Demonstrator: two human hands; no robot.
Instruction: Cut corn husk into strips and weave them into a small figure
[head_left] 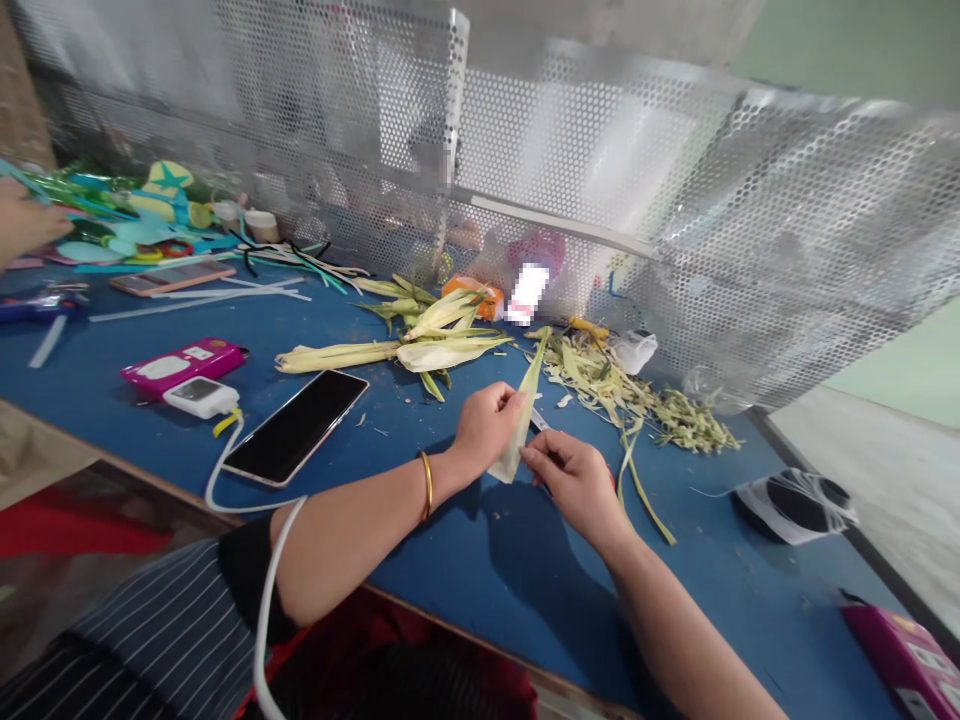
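Note:
A pale green corn husk leaf (529, 395) stands nearly upright between my hands, its broad end down. My left hand (487, 428) grips it at mid-length between thumb and fingers. At its lower right edge, my right hand (577, 485) is closed, thumb and fingertips pinching the leaf. A metal blade (538, 421) shows just behind the right hand, and a bit of red shows at that hand's far side; whether the hand holds this tool is hidden. Beyond my left hand lies a pile of whole corn husks (442, 340). Shredded husk strips (600, 380) heap up beyond my right hand.
A black phone (296, 428), a white device (201, 396) with a cable and a magenta box (184, 368) lie left. A black thread spool (795, 505) sits right. Perforated metal panels (555, 150) stand behind. Another person's hand (26, 222) is at far left.

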